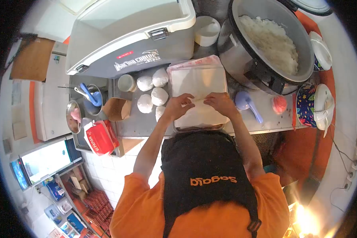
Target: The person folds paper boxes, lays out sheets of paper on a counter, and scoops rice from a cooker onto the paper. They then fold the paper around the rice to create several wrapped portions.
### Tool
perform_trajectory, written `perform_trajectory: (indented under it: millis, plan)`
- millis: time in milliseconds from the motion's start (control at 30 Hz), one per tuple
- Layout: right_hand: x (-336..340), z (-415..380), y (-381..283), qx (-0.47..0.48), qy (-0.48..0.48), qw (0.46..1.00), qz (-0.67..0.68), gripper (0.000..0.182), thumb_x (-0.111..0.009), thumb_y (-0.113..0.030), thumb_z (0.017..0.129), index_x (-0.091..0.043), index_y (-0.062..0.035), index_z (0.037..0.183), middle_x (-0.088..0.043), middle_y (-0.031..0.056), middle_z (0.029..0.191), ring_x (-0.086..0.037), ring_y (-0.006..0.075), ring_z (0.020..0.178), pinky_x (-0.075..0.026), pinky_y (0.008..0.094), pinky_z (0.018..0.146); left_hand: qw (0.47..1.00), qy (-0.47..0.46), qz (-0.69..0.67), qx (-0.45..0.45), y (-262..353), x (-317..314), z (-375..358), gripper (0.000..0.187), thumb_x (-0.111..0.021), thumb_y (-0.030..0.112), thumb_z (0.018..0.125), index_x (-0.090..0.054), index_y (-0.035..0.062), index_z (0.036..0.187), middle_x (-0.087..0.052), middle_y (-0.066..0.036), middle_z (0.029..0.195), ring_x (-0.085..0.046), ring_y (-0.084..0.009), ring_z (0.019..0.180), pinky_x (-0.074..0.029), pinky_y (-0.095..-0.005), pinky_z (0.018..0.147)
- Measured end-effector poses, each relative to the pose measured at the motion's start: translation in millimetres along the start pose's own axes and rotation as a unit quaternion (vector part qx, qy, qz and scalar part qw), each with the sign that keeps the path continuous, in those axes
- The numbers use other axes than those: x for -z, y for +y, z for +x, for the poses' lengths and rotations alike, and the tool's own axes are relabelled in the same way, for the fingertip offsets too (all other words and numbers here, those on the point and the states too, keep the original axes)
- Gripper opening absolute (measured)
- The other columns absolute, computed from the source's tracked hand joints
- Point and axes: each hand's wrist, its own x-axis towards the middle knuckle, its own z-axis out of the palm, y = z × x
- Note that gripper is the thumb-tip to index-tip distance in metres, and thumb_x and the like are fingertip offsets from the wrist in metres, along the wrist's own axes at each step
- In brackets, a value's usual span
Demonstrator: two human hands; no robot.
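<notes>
A stack of pale wrapping paper (198,81) lies on the metal counter, with pinkish printed sheets showing at its far edge. My left hand (180,106) is over the stack's left side, fingers curled and thumb bent toward them. On the right side, my right hand (221,104) has its fingertips pinched together. Between the two hands runs a thin pale edge, seemingly of a paper sheet, which both appear to pinch. Several round white wrapped bundles (159,96) sit left of my left hand. A lilac rice scoop (248,105) lies right of my right hand.
A large cooker (242,55) full of white rice (271,43) stands at back right. An open cooler box (131,47) fills the back left. Bowls with utensils (93,101), a red carton (101,137) and a pink round thing (279,104) are around. A patterned pot (307,105) stands far right.
</notes>
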Motion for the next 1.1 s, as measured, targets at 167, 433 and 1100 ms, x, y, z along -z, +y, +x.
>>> perform_trajectory:
  millis: [167,433,1100]
  plan:
    - [-19,-1,26,-0.161,0.117,0.975,0.102,0.021,-0.064,-0.028,0.094,-0.074,-0.0116,0.103,-0.075,0.0094,0.101,-0.073,0.0273,0.085,-0.058,0.039,0.078,0.998,0.029,-0.051,-0.017,-27,11,14,0.038,-0.078,0.013,0.084,-0.066,0.0064,0.119,-0.075,-0.011,0.098,-0.073,-0.0239,0.093,-0.058,-0.0378,0.085]
    - [-27,1,44,-0.216,0.193,0.953,0.089,0.024,-0.075,-0.029,0.087,-0.075,-0.0098,0.101,-0.074,0.0094,0.089,-0.072,0.0218,0.076,-0.057,0.0371,0.069,0.961,0.055,0.183,-0.2,-20,-36,-6,0.049,-0.061,0.004,0.082,-0.059,0.0074,0.131,-0.061,-0.015,0.134,-0.055,-0.0347,0.128,-0.041,-0.0466,0.113]
    - [-2,84,37,-0.262,0.182,0.946,-0.054,0.036,-0.067,-0.038,0.09,-0.07,-0.0061,0.107,-0.073,0.017,0.091,-0.07,0.0401,0.087,-0.055,0.0482,0.08,0.934,0.138,0.204,-0.257,-48,-66,34,0.048,-0.074,0.013,0.078,-0.061,0.0029,0.123,-0.061,-0.018,0.129,-0.056,-0.0349,0.122,-0.046,-0.0487,0.101]
